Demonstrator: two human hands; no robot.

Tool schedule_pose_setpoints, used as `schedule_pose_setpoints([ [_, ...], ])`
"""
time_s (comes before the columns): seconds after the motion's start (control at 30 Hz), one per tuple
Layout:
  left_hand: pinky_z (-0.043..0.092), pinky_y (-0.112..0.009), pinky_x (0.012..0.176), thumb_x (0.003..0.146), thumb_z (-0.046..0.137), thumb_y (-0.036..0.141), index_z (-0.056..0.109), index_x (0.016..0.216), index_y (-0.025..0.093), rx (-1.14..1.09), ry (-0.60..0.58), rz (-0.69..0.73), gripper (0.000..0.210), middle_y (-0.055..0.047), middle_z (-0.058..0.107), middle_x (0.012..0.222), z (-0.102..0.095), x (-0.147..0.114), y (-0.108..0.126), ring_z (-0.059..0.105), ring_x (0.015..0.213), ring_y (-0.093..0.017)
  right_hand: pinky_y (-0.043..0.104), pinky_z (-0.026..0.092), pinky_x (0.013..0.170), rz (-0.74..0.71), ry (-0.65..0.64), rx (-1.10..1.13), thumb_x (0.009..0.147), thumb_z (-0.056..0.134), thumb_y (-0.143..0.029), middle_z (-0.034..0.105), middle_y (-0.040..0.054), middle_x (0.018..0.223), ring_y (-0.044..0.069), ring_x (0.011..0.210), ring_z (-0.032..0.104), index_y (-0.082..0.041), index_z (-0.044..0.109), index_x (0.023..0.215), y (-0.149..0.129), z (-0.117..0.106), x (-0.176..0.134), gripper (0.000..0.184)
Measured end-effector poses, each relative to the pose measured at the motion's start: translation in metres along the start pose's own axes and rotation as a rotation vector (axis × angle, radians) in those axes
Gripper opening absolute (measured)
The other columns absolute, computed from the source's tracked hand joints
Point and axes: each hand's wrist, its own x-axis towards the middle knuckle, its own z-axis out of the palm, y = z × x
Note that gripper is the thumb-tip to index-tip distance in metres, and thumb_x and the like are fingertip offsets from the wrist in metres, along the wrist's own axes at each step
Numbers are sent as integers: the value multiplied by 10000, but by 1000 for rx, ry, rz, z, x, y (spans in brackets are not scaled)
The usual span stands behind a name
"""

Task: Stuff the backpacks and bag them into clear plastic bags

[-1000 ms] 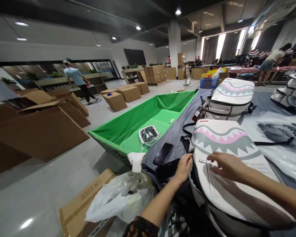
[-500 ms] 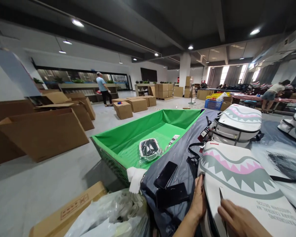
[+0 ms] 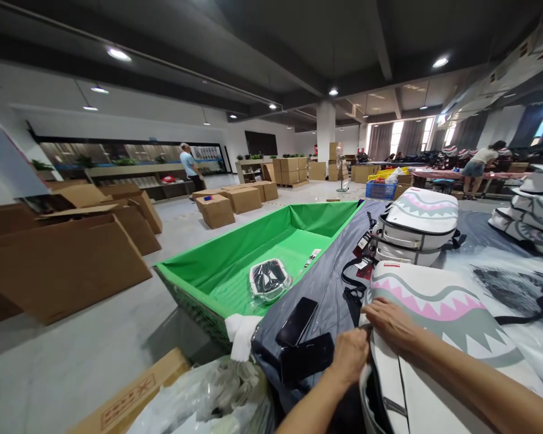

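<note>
A white backpack (image 3: 438,374) with a grey and pink shark-tooth print lies flat on the covered table in front of me. My left hand (image 3: 352,354) is closed at its left side edge; what sits between the fingers is hidden. Just above, my right hand (image 3: 385,320) curls its fingers over the same edge. Below my hands the bag's side gapes, showing a dark inside. A black slit runs down the front panel. Two black phones (image 3: 297,322) lie left of my left hand. Behind the bag, similar backpacks (image 3: 420,220) are stacked, with tags hanging on their left.
A green-lined bin (image 3: 217,259) adjoins the table's left side, with a plastic-wrapped bag (image 3: 269,278) inside. Plastic bags (image 3: 217,398) and a carton (image 3: 131,392) are at lower left. More backpacks (image 3: 531,211) stand right. Open cartons (image 3: 67,259) and two people are farther off.
My right hand has moved from the front panel's slit up to the left edge. My left hand has closed there, and the bag's side now gapes. The view has shifted slightly right.
</note>
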Motion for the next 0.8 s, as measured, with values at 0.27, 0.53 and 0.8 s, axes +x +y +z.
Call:
schedule_pose_setpoints([
  [0.27, 276, -268, 432, 879, 554, 288, 540, 582, 220, 26, -111, 415, 305, 24, 490, 457, -8, -114, 32, 384, 383, -118, 337, 334, 778, 121, -22, -27, 975, 339, -160, 602, 45, 649, 171, 600, 466, -162, 583, 851, 24, -4, 35, 274],
  [0.53, 241, -264, 488, 856, 575, 205, 707, 663, 149, -243, -292, 41, 240, -22, 621, 547, 3, -55, 146, 441, 483, -102, 295, 420, 796, 216, -17, 30, 999, 438, -262, 678, 109, 1002, 202, 919, 612, -176, 666, 1037, -6, -63, -23, 246],
  [0.8, 398, -304, 583, 874, 560, 247, 717, 820, 157, -126, -338, 132, 189, -98, 750, 756, 4, -58, 165, 673, 651, -218, 256, 539, 609, 296, 428, -33, 956, 452, -149, 725, 78, 861, 171, 705, 690, -201, 641, 1203, -110, -40, -232, 315],
])
